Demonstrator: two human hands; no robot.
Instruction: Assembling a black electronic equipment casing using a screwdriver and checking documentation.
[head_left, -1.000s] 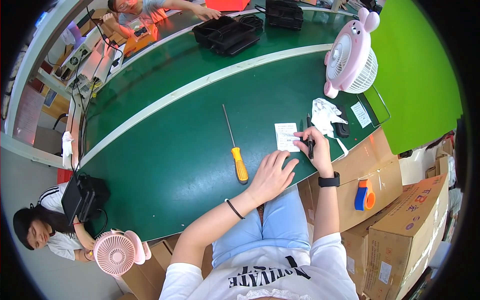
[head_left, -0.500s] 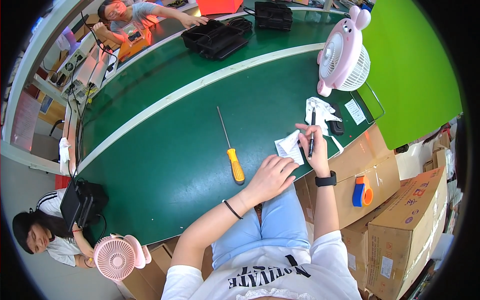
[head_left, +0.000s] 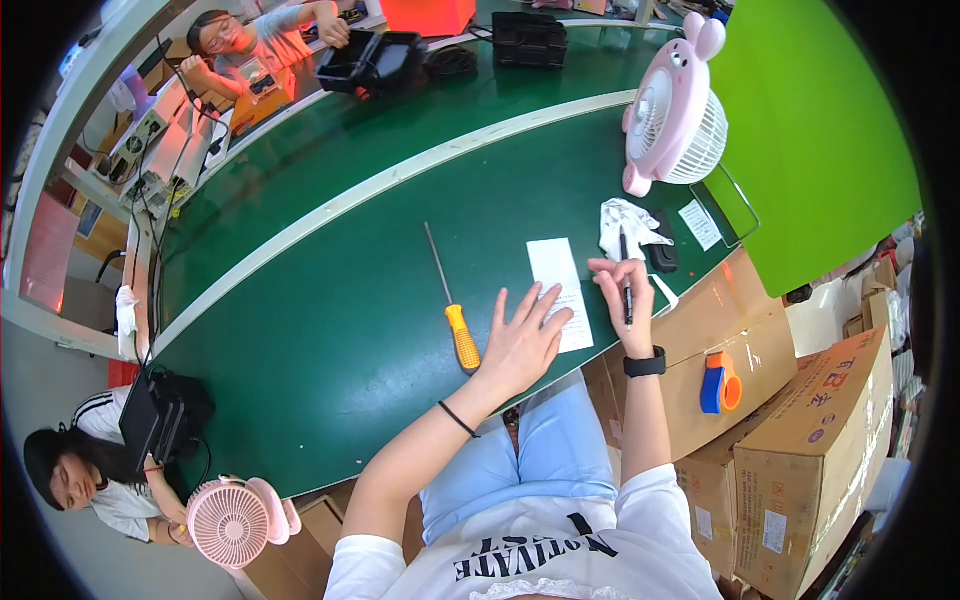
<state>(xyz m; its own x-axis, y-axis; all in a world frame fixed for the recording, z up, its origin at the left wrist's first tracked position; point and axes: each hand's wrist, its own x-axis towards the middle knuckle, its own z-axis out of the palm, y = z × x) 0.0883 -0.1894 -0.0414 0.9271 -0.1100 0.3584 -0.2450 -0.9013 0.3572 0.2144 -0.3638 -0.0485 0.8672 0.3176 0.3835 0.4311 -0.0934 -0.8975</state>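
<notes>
Flat on the green table, a white slip of paper (head_left: 557, 262) lies under my left hand (head_left: 527, 335), whose fingers are spread across its lower half. My right hand (head_left: 628, 300) is closed around a black pen (head_left: 626, 280), held upright just beside the slip. Left of the paper rests a screwdriver (head_left: 457, 330) with a yellow handle, its shaft pointing away from me. Beyond my right hand are a crumpled white cloth or tissue (head_left: 622, 225) and a dark flat object (head_left: 663, 245), partly covered by it.
A pink fan (head_left: 680, 110) stands at the far right before a green panel (head_left: 810, 130). Cardboard boxes (head_left: 800, 480) and a tape dispenser (head_left: 720, 383) are right of the table. A co-worker across the table holds a black case (head_left: 370, 62); another sits left, near a small pink fan (head_left: 235, 522).
The folded slip is now opened out flat, and my left hand has moved forward onto it. My right hand still holds the pen. Across the table, the co-worker has lifted the black case leftward.
</notes>
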